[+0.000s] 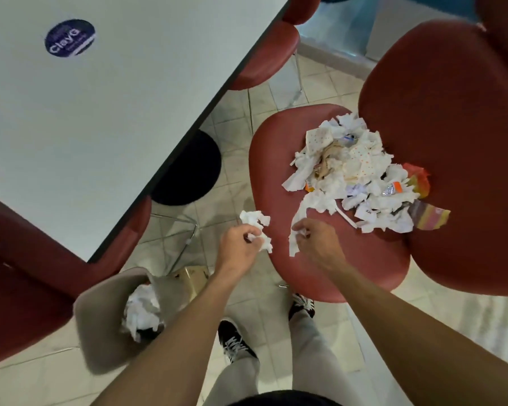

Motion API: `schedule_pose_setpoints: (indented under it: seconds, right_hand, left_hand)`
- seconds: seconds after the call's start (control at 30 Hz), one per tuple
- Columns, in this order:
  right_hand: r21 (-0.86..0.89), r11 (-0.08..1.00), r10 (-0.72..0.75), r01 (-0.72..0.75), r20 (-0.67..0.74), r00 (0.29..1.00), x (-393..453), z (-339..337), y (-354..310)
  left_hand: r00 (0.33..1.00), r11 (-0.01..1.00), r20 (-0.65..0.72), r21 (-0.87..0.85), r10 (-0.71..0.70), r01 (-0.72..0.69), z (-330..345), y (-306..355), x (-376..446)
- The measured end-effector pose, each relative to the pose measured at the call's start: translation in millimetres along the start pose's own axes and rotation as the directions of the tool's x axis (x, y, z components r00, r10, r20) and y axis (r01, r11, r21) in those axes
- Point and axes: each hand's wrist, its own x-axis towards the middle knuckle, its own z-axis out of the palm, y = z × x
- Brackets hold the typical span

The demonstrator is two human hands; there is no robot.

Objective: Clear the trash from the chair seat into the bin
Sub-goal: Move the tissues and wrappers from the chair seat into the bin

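Left hand (238, 244) clutches crumpled tissue (255, 222); right hand (316, 243) apparently pinches a paper strip (298, 227).

Dim, flat indoor light, warm cast. Soft glare on white table (100, 118) and red chair back (452, 142). Wide-angle bending at edges. Slight overall softness; forearms at bottom edge blurred.

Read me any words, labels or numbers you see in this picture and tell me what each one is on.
"claya": white letters on the round dark blue sticker on the white table; the smaller lines on it are too blurred to read.
Paper scrap in the trash pile on the chair seat: dark print, too small to read.
Orange-and-silver wrapper: no legible print.
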Motion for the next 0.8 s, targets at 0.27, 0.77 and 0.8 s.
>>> schedule_pose_setpoints:
  seconds: [0.27,0.77,0.8]
  right_hand:
    - [-0.04,0.994,-0.101,0.106,0.107,0.989,-56,76,-50]
    - [-0.158,0.887,-0.265,0.434,0.594,0.759,-141,247,-143]
    - [-0.171,0.872,-0.264,0.458,0.623,0.736,-143,254,-146]
  left_hand:
    - [0.991,0.985,-0.065,-0.131,-0.118,0.109,-56,-96,-65]
    - [0.864,0.91,-0.327,-0.295,-0.382,0.291,-154,-242,-151]
    - [0.856,0.903,-0.326,-0.3,-0.4,0.308,-157,-246,-151]
